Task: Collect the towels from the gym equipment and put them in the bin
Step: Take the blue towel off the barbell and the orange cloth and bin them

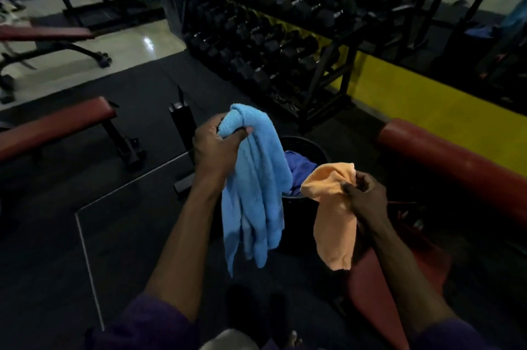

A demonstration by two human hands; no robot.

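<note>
My left hand (pixel 212 147) grips the bunched top of a light blue towel (pixel 258 193), which hangs down long in front of the bin. My right hand (pixel 363 193) pinches an orange towel (pixel 335 218) by its upper edge, and it droops at the bin's right side. The black perforated bin (pixel 306 147) stands on the floor between and behind the two towels. A darker blue towel (pixel 299 168) lies inside it. Both hanging towels hide most of the bin's front wall.
A rack of black dumbbells (pixel 273 27) runs along the yellow wall behind the bin. Red padded benches stand at the left (pixel 57 124) and right (pixel 456 164). A black bench foot (pixel 184 133) is just left of my left hand. Dark rubber flooring lies underfoot.
</note>
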